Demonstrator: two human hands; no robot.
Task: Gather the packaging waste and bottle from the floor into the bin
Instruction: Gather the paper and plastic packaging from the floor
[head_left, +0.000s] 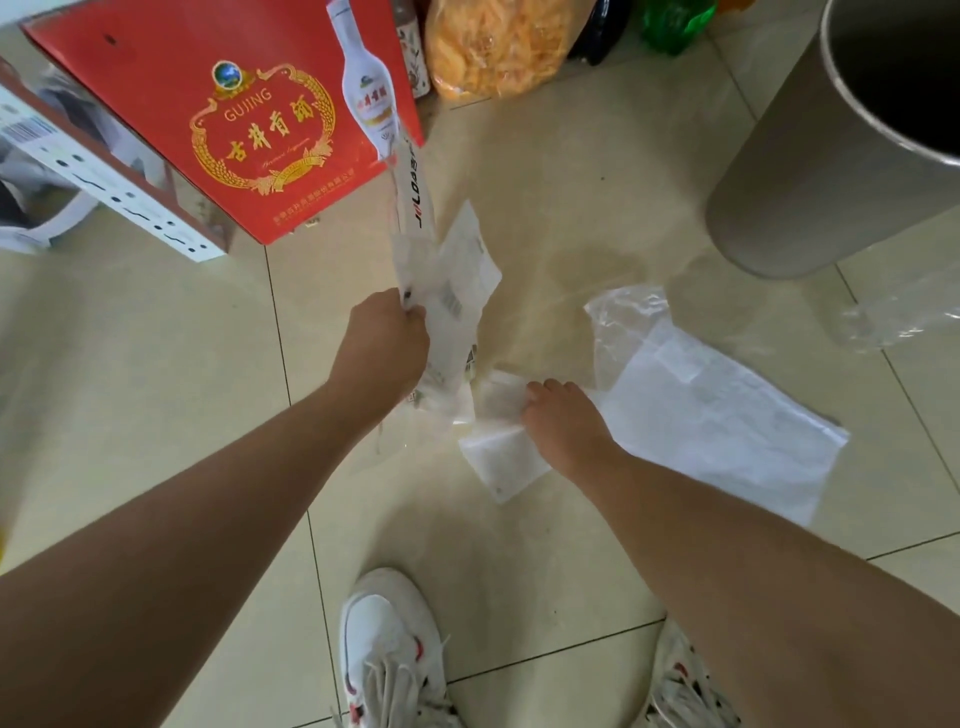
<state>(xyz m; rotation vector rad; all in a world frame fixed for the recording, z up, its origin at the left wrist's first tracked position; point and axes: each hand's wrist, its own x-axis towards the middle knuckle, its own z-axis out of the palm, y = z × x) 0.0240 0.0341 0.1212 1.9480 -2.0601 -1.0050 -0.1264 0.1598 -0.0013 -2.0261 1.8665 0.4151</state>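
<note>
My left hand (382, 343) grips a bunch of clear plastic wrappers with barcode labels (452, 280), held just above the tiled floor in the middle of the view. My right hand (563, 421) is closed on a small white foam bag (498, 457) that lies on the floor. A larger white plastic bag (717, 405) lies flat to the right of that hand. One more clear wrapper (904, 312) sits by the base of the grey metal bin (810, 171) at the top right. I see no bottle lying on the floor.
A red liquor carton (234, 130) stands at the top left, beside an open white box (104, 171). A bag of orange snacks (498, 47) and a green bottle (670, 23) stand along the far edge. My two white shoes (389, 654) are at the bottom.
</note>
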